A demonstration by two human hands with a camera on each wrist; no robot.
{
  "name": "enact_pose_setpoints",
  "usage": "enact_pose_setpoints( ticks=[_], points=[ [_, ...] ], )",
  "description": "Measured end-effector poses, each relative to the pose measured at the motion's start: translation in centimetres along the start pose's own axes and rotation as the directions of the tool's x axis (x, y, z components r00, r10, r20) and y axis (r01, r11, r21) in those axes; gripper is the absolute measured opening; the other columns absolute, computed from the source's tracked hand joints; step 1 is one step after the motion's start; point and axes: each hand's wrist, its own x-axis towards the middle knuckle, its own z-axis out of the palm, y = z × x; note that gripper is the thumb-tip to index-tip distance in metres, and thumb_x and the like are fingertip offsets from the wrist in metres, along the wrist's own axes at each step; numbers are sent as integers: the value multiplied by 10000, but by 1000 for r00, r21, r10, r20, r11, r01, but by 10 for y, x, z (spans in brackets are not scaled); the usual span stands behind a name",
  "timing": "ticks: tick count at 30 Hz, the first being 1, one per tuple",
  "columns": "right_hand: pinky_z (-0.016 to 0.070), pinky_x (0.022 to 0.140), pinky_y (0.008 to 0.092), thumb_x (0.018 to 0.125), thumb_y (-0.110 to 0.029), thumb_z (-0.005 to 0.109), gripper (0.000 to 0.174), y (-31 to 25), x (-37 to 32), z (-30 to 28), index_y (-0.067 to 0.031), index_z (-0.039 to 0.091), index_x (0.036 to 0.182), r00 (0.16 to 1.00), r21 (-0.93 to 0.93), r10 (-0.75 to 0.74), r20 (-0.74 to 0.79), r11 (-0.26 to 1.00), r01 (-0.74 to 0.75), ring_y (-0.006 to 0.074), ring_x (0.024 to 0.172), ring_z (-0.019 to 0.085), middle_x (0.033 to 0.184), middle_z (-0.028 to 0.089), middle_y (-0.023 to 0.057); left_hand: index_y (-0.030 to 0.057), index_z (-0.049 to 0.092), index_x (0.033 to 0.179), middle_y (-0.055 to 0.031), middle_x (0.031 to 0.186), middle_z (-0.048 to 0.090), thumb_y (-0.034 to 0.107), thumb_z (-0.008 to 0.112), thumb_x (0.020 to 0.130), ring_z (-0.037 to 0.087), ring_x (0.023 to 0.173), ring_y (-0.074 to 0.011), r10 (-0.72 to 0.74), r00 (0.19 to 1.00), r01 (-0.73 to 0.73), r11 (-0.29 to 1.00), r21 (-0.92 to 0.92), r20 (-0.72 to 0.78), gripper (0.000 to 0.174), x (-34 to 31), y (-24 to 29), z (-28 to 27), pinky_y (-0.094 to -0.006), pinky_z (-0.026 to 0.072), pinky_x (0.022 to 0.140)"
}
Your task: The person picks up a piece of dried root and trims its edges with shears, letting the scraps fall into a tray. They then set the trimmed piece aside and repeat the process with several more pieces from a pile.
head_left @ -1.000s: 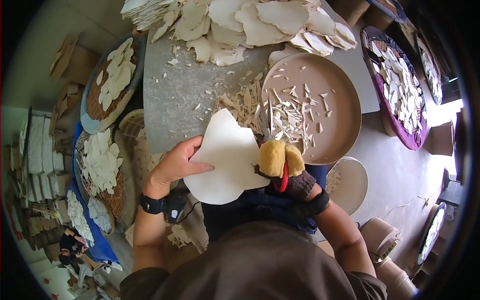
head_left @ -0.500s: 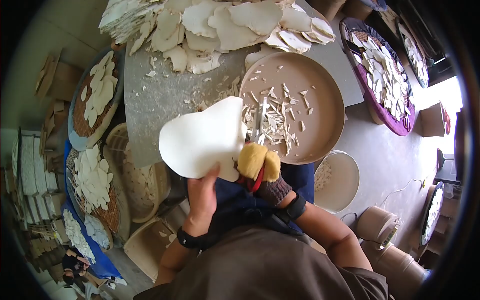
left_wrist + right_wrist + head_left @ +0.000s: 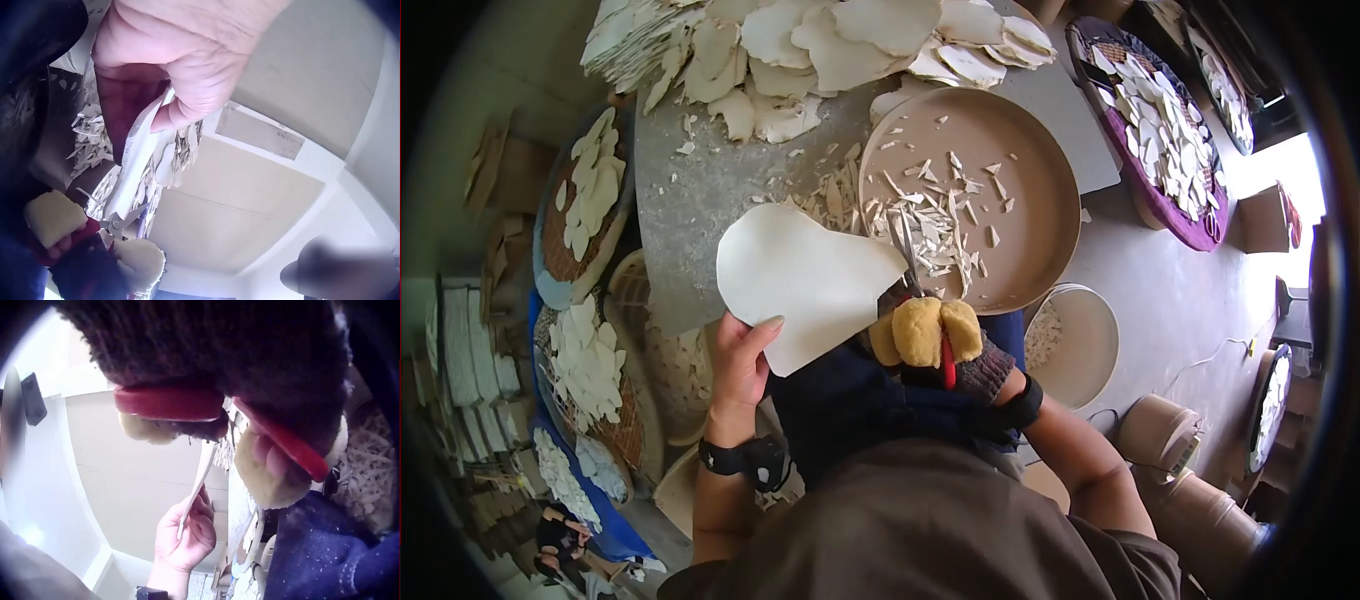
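Observation:
A flat cream-white sheet with a rounded left lobe [image 3: 785, 265] is pinched at its lower left edge between thumb and fingers of my left hand [image 3: 740, 365]. In the left wrist view my left hand [image 3: 172, 62] holds the sheet [image 3: 134, 165] seen edge-on. My right hand [image 3: 945, 350], in a dark knit glove with yellow padding on the fingers, grips red-handled scissors [image 3: 908, 255]. The blades lie at the sheet's right tip, over the rim of a round tan tray [image 3: 1040, 220]. In the right wrist view the red handles [image 3: 169, 403] stand apart.
Stacked sheets [image 3: 840, 45] cover the far side of the grey table [image 3: 690, 240]. Cut slivers lie in the tray and beside it. A white bucket [image 3: 1095, 345] stands at the right. Round baskets of pieces flank both sides; a person [image 3: 560, 535] is at the lower left.
The sheet has turned, its narrow end now pointing right at the scissors. My left hand has moved from its bottom edge to its lower left. My right hand has shifted slightly right.

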Motion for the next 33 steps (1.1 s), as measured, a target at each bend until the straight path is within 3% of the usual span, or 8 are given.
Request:
enact_pose_setpoints(
  ticks=[5, 11, 14, 18, 23, 27, 32, 33],
  points=[
    [425, 946, 333, 916, -149, 503, 302, 23, 1, 4, 15, 486, 1169, 977, 890, 129, 171, 406, -209, 181, 1070, 532, 1160, 542, 106, -12, 368, 1289, -116, 1158, 533, -9, 567, 796, 546, 1033, -177, 99, 992, -97, 995, 35, -74, 531, 8, 5, 1, -301, 439, 892],
    [466, 893, 301, 890, -99, 555, 242, 25, -1, 12, 10, 548, 1106, 985, 814, 136, 104, 558, -163, 160, 987, 577, 1093, 588, 80, -6, 272, 1361, -132, 1249, 469, -29, 553, 804, 510, 1106, -210, 226, 966, -220, 973, 63, -125, 624, 16, 3, 4, -328, 422, 934],
    [470, 875, 297, 896, -90, 543, 210, 3, 2, 9, -2, 567, 1085, 957, 878, 232, 174, 404, -258, 157, 965, 582, 1061, 602, 68, -12, 270, 1360, -143, 1254, 462, -41, 543, 801, 501, 1117, -208, 241, 966, -232, 968, 89, -98, 623, 18, 6, 4, -323, 415, 942],
    [474, 845, 297, 868, -98, 584, 190, -4, -4, 3, -13, 586, 1038, 944, 468, 310, 114, 821, -326, 157, 937, 593, 1013, 620, 67, -32, 268, 1354, -158, 1239, 473, -53, 528, 796, 509, 1103, -199, 211, 975, -203, 973, 107, -68, 615, 21, 15, 1, -309, 413, 938],
    [490, 778, 300, 815, -144, 643, 191, 5, -6, 2, -25, 609, 961, 984, -66, 141, 107, 989, -135, 163, 864, 617, 915, 642, 76, -29, 268, 1359, -147, 1241, 481, -36, 551, 787, 507, 1117, -212, 175, 985, -174, 976, 129, 7, 638, 30, 22, -10, -327, 401, 962],
    [491, 753, 309, 806, -113, 633, 146, 10, -20, 5, -14, 613, 912, 963, 79, 264, 45, 961, -267, 176, 827, 621, 883, 647, 75, -21, 278, 1360, -142, 1232, 491, -26, 567, 777, 515, 1107, -197, 149, 988, -154, 974, 164, 48, 651, 28, 33, -9, -316, 403, 955],
    [446, 883, 315, 817, -146, 629, 245, 18, 5, 0, -34, 586, 1031, 959, 667, -19, 284, 722, -183, 202, 966, 590, 1029, 612, 111, -4, 298, 1359, -134, 1207, 512, 14, 619, 748, 534, 1063, -175, -20, 970, -47, 961, 272, 241, 691, 22, 43, -16, -302, 412, 932],
    [447, 879, 313, 788, -170, 635, 286, 9, 2, 0, -59, 580, 1045, 983, 419, 78, 168, 896, -143, 206, 973, 584, 1031, 608, 96, -2, 299, 1359, -136, 1200, 517, 20, 627, 746, 541, 1044, -172, -87, 957, -3, 951, 309, 275, 695, 21, 43, -17, -298, 419, 923]
  ],
)
